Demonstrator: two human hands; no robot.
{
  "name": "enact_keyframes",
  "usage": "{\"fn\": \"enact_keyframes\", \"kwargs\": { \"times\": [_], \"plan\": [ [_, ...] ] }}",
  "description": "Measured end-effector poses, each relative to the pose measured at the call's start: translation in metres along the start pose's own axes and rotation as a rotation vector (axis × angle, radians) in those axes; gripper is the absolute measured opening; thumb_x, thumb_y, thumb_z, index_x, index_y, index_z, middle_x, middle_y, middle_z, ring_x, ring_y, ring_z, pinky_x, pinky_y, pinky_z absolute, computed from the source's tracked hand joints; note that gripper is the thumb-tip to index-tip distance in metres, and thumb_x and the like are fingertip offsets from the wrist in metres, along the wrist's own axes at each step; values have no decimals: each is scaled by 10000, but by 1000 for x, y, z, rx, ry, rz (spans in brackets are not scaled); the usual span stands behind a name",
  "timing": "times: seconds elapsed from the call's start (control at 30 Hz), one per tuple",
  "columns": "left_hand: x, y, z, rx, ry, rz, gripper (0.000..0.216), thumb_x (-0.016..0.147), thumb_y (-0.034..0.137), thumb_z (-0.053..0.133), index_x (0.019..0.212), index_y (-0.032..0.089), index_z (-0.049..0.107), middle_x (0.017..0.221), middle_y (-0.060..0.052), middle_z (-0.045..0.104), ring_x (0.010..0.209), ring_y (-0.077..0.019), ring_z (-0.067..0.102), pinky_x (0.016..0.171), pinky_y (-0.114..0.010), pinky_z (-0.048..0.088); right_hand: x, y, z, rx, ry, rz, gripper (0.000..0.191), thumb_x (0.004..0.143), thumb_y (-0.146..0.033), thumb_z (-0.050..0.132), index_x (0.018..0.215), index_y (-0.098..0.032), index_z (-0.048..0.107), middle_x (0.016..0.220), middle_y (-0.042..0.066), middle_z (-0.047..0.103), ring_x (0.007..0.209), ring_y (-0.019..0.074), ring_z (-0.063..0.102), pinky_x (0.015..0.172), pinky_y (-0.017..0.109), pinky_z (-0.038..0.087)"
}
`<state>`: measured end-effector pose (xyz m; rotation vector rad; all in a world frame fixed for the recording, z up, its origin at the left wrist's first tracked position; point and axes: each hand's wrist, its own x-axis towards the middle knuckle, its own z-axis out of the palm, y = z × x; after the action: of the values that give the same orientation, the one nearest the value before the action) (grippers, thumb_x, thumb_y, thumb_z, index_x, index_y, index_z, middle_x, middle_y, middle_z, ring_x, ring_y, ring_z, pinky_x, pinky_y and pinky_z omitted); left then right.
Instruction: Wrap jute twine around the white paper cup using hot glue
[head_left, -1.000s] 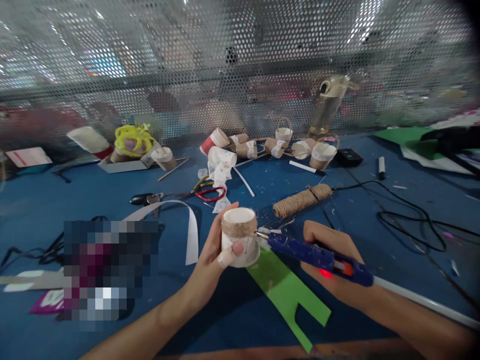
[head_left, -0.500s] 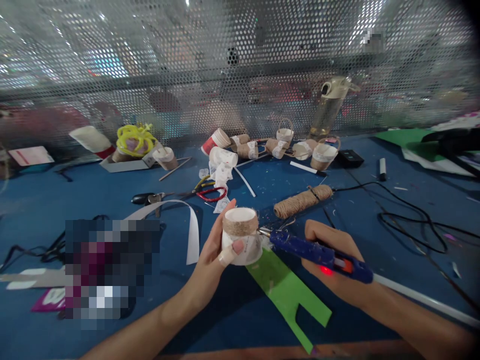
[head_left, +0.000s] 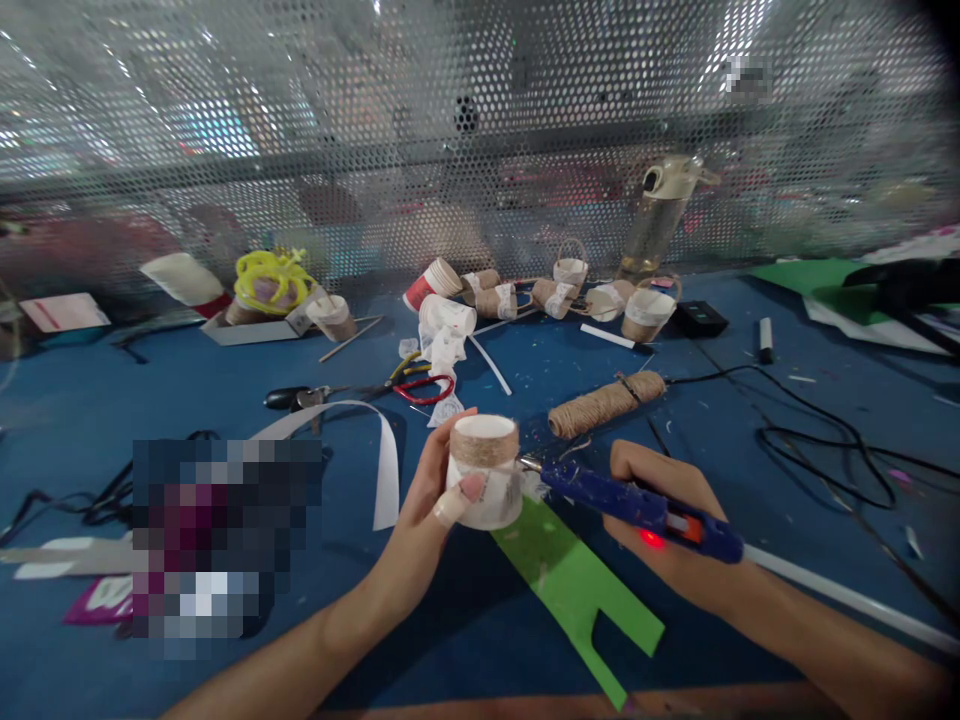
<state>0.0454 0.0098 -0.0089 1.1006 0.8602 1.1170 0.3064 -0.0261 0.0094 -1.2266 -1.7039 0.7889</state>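
A white paper cup [head_left: 491,505] with jute twine wound round its upper part is held by my left hand [head_left: 431,500], the thumb pressed on its side. My thumb wears a pale bandage. In my right hand [head_left: 667,500] is a blue hot glue gun [head_left: 600,495] with a red light lit. Its metal nozzle points left, at the right side of the cup near the twine's lower edge; whether it touches, I cannot tell. Beneath and to the right of the cup lies a piece of green paper [head_left: 577,580]. A roll of jute twine [head_left: 607,402] rests behind the glue gun.
Several twine-wrapped cups [head_left: 495,300] stand or lie at the back, before a perforated metal screen [head_left: 480,150]. Red-handled scissors [head_left: 427,388], a white paper strip [head_left: 384,470] and a water bottle [head_left: 656,220] are about. A black cable [head_left: 832,425] trails at right.
The cup has turned slightly in my left hand and shifted a little to the right. The glue gun stays almost in place.
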Motion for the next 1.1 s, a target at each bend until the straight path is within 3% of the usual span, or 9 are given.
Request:
{"fn": "enact_keyframes", "kwargs": {
  "times": [0.17, 0.37, 0.53, 0.77, 0.97, 1.1],
  "plan": [
    [0, 0, 0, 20, -33, -37, 604, 960, 480, 761, 1517, 359, 565, 1583, -60, 621, 1522, -384, 488, 1267, -512, 350, 0, -2, 1, -5, -17, -60, 328, 833, -91, 648, 742, -257, 381, 694, -74, 405, 580, 111, 361, 529, 286, 260],
    [-1, 3, 1, 3, -12, -16, 591, 956, 498, 753, 1503, 345, 588, 1532, -70, 657, 1450, -393, 558, 1203, -506, 427, 1, -1, 0, -5, -4, 11, 335, 842, -66, 627, 743, -258, 372, 686, -73, 410, 588, 117, 376, 547, 295, 274],
    [0, 1, 0, 30, -27, -38, 608, 974, 490, 743, 1536, 340, 567, 1599, -77, 615, 1529, -390, 487, 1276, -518, 343, 0, -1, -1, -8, -16, -53, 339, 829, -83, 640, 740, -260, 365, 689, -75, 403, 576, 115, 356, 529, 287, 260],
    [0, 1, 0, 1, -5, -18, 629, 948, 526, 752, 1523, 327, 593, 1540, -82, 658, 1450, -393, 559, 1218, -500, 419, 1, -1, -1, -11, 2, -14, 340, 829, -77, 629, 739, -260, 357, 677, -80, 384, 572, 109, 343, 524, 287, 252],
    [-1, 1, 0, 1, -42, -71, 593, 992, 499, 715, 1550, 350, 580, 1596, -61, 626, 1514, -383, 506, 1275, -504, 348, 0, -3, -1, -12, -21, -53, 322, 844, -91, 626, 734, -256, 372, 691, -81, 394, 580, 104, 347, 532, 280, 261],
    [0, 1, 0, -54, -40, -73, 683, 930, 544, 765, 1546, 307, 592, 1539, -103, 674, 1453, -420, 566, 1205, -512, 435, 0, -4, -2, -15, -20, -33, 329, 838, -91, 629, 734, -257, 365, 678, -82, 398, 573, 102, 355, 523, 281, 261]
  ]
}}
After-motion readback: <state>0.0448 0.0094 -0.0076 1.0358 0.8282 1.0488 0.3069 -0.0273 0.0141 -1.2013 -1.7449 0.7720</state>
